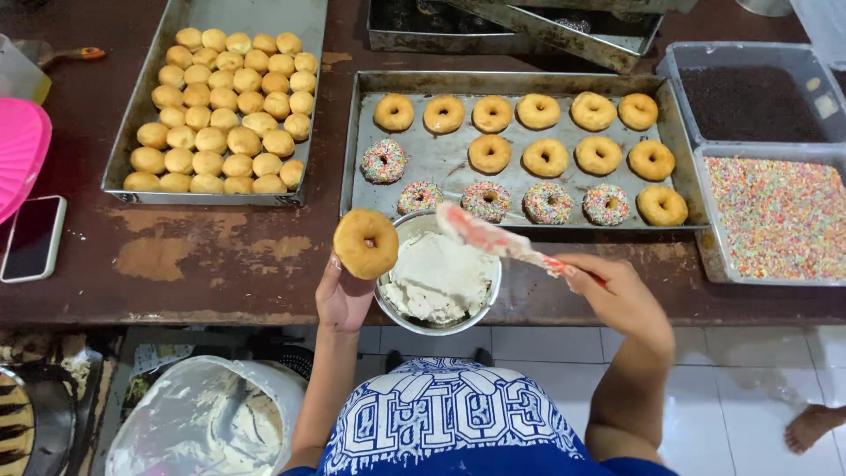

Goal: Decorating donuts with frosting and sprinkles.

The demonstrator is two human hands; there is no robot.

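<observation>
My left hand [342,295] holds up a plain golden doughnut [366,243] just left of a metal bowl [480,304] of white cream at the table's front edge. My right hand [617,291] grips the red handle of a spatula [489,236], whose cream-smeared blade reaches out over the bowl. Behind the bowl lies a metal tray [449,163] with plain ring doughnuts [546,157] and several topped with coloured sprinkles [384,161].
A second tray [132,115] of small round buns is at the back left. Bins of coloured sprinkles [780,216] and dark sprinkles [749,104] stand at the right. A phone [33,238] and a pink lid [18,159] lie at the left. A plastic-lined bucket [207,419] sits on the floor.
</observation>
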